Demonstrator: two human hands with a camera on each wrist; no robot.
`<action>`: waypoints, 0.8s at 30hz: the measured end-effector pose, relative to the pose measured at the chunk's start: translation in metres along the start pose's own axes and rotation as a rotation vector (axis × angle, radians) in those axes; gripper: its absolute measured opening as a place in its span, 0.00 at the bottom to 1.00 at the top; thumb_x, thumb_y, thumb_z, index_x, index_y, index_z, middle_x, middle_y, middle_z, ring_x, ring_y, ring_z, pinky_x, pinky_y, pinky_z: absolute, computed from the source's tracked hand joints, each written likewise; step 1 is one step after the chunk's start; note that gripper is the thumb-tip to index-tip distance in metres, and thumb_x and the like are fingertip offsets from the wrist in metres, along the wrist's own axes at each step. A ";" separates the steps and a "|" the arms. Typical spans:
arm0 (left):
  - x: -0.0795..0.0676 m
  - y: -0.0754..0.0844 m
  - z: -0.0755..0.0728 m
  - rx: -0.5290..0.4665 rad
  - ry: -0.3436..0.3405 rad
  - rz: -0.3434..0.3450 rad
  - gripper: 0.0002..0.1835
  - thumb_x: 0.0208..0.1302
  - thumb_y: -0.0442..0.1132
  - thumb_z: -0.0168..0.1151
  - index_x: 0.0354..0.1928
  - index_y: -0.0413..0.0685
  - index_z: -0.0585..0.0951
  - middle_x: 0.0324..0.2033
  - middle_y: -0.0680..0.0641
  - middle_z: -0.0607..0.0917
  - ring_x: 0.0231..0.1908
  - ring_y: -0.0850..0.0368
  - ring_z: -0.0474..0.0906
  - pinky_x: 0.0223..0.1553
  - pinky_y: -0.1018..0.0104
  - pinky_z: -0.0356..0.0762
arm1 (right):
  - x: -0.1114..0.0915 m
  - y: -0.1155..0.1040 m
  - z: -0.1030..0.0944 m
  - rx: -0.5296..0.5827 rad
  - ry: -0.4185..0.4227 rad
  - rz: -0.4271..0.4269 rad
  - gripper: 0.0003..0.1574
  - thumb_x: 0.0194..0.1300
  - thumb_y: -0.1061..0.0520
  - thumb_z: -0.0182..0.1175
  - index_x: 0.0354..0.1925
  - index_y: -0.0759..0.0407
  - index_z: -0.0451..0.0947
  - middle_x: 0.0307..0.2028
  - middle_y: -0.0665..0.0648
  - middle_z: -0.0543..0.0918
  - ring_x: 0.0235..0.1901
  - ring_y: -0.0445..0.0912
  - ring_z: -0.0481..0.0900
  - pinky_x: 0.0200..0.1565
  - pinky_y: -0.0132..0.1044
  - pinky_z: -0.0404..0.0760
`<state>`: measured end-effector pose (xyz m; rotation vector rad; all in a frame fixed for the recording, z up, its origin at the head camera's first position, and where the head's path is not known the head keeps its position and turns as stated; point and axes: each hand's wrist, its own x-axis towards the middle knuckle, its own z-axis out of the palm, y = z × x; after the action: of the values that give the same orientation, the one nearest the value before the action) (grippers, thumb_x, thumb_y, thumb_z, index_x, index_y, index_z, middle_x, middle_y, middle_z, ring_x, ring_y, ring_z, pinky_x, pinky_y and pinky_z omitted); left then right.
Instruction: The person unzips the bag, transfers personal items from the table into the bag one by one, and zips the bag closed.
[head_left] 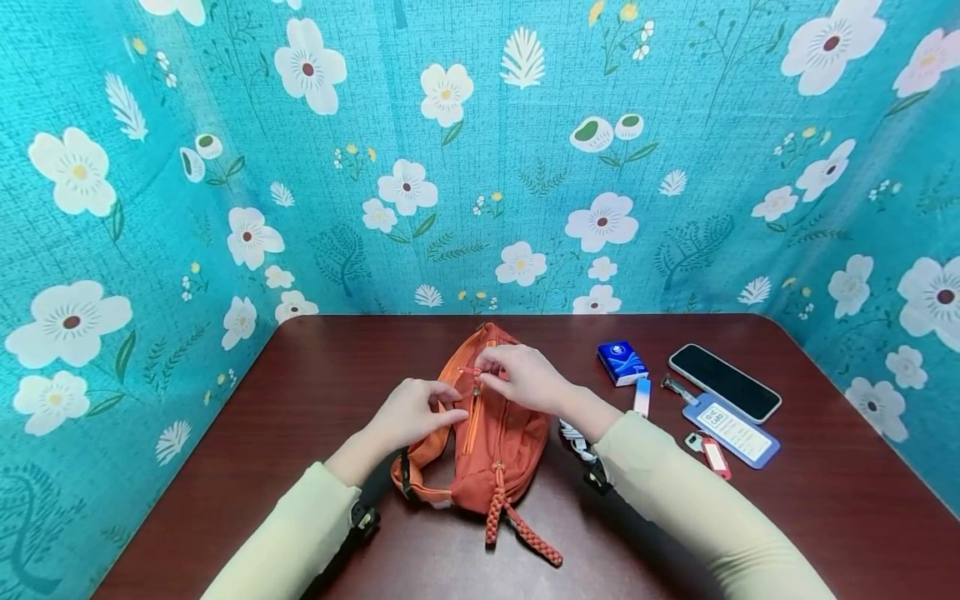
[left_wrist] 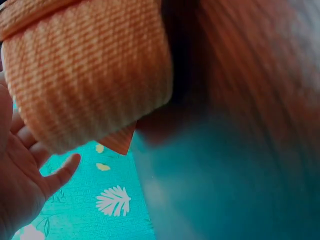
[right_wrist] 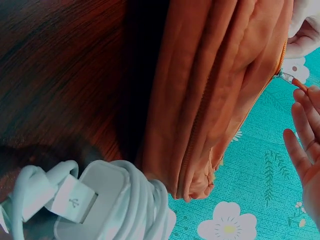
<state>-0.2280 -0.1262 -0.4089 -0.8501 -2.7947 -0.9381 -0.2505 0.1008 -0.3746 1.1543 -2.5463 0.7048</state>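
Observation:
An orange-red waist bag (head_left: pixel 517 442) stands on the table with its orange strap (head_left: pixel 427 454) looped on the left. My right hand (head_left: pixel 528 379) pinches the red cord pull (right_wrist: pixel 299 85) of a zipper slider on the bag's upper side. Beside that zipper, my left hand (head_left: pixel 412 414) is at the bag's left edge, thumb and fingers apart. In the left wrist view the strap (left_wrist: pixel 90 75) covers part of the left hand (left_wrist: pixel 22 180), whose thumb is extended. Braided pulls (head_left: pixel 497 508) hang from another zipper at the near end.
Right of the bag, a white charger with coiled cable (right_wrist: pixel 107 200) lies under the right forearm. Farther right are a blue tissue pack (head_left: pixel 622 364), a blue-and-white stick (head_left: pixel 642 397), a phone (head_left: pixel 724 382), a card holder (head_left: pixel 731 429) and a key with red tag (head_left: pixel 715 458).

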 end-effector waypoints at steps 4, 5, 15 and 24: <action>0.002 -0.003 0.004 -0.055 -0.002 0.070 0.08 0.59 0.41 0.70 0.39 0.48 0.86 0.29 0.58 0.85 0.27 0.68 0.77 0.30 0.70 0.76 | 0.001 0.000 0.002 0.021 0.003 0.005 0.04 0.63 0.58 0.66 0.37 0.54 0.80 0.30 0.47 0.81 0.32 0.40 0.79 0.39 0.36 0.78; 0.002 -0.003 0.005 -0.065 0.002 0.077 0.06 0.59 0.40 0.70 0.38 0.48 0.86 0.28 0.58 0.85 0.28 0.67 0.77 0.30 0.69 0.76 | 0.001 0.000 0.002 0.026 0.004 0.008 0.04 0.63 0.58 0.66 0.37 0.54 0.80 0.30 0.46 0.81 0.32 0.40 0.79 0.39 0.36 0.78; -0.001 -0.002 0.009 -0.129 0.034 0.085 0.03 0.59 0.35 0.69 0.35 0.49 0.87 0.28 0.59 0.85 0.31 0.67 0.79 0.33 0.68 0.77 | 0.002 0.004 0.002 0.063 0.017 0.039 0.03 0.64 0.58 0.65 0.37 0.54 0.80 0.29 0.46 0.81 0.31 0.39 0.79 0.36 0.35 0.78; -0.006 0.002 0.004 -0.154 0.017 0.084 0.04 0.59 0.34 0.69 0.36 0.49 0.87 0.29 0.58 0.85 0.32 0.66 0.79 0.38 0.57 0.79 | 0.007 0.020 0.003 0.067 0.000 0.124 0.03 0.64 0.57 0.65 0.36 0.55 0.80 0.28 0.46 0.81 0.30 0.39 0.78 0.37 0.35 0.78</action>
<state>-0.2217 -0.1252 -0.4128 -0.9652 -2.6769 -1.1522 -0.2708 0.1061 -0.3806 1.0224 -2.6307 0.8259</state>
